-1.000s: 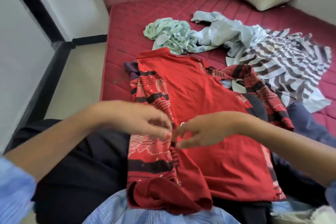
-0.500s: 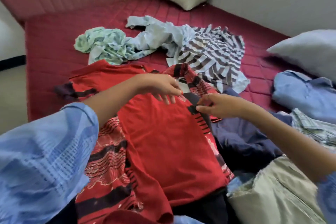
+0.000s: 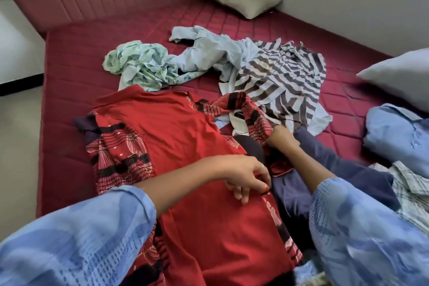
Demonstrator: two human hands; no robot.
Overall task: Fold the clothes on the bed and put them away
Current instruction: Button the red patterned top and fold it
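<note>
Right hand (image 3: 282, 138) grips the patterned sleeve of the red cotton shirt with black stripes (image 3: 185, 146); left hand (image 3: 246, 179) rests on the shirt's right edge.

The right hand's fingers are curled around the sleeve, which runs up and away from the hand. The left hand's fingers are bent down onto the fabric; whether they pinch it I cannot tell. The shirt lies flat on the dark red quilted mattress (image 3: 92, 53). Behind it lie a crumpled mint green cloth (image 3: 139, 65), a pale blue garment (image 3: 209, 51) and a grey-and-white striped shirt (image 3: 285, 76). A dark navy garment (image 3: 336, 169) lies under the right forearm.
</note>
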